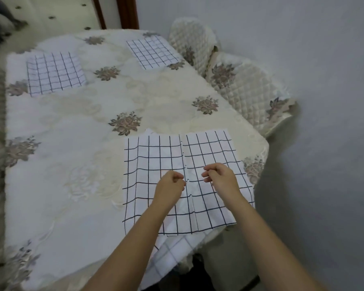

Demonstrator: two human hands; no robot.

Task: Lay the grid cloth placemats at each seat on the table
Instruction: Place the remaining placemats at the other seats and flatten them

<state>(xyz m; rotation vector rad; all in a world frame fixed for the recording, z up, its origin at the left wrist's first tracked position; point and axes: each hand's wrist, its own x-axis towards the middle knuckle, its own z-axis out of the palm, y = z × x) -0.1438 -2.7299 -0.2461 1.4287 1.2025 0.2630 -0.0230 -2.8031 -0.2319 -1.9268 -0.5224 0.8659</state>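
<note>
Two grid cloth placemats lie flat at far seats, one at the far left (55, 73) and one at the far right (152, 52). In front of me, near the table's right edge, white black-lined grid cloths (151, 156) lie side by side and meet at a middle seam. Another grid cloth (170, 255) hangs off the near table edge beneath them. My left hand (171, 183) hovers at that seam with curled fingers and seems to pinch the cloth's edge. My right hand (218, 176) is just right of the seam, fingertips drawn together, with nothing visible between them.
A cream tablecloth with floral motifs (88, 127) covers the table. Two quilted chair backs (246, 85) stand along the right side by a grey wall. A padded surface (57, 11) and a dark wooden frame (126, 11) are beyond the far end.
</note>
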